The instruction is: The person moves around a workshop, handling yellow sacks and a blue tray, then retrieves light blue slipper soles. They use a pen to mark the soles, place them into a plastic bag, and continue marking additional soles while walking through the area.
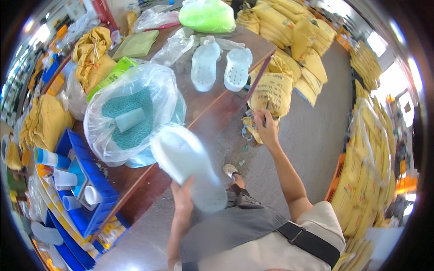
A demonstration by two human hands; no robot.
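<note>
My left hand [182,195] is closed around the edge of a pale, whitish clog [187,165], held tilted in front of my body beside the table edge. My right hand [266,125] is raised over the floor at the right, fingers pinched on a slim dark tool [267,106] whose kind is too small to make out. Two pale blue clogs, one on the left [205,67] and one on the right [238,70], lie on the reddish-brown table [210,106]. Left of the held clog, a clear plastic bag [165,83] contains teal pellets [115,108] with a cup [130,119] lying on them.
A blue crate [106,192] with several cups stands at the table's left end. A bright green bag [207,16] rests at the far side. Yellow sacks [273,88] are by the table's right corner; more stacked sacks [364,167] line the right side of the grey floor [312,140].
</note>
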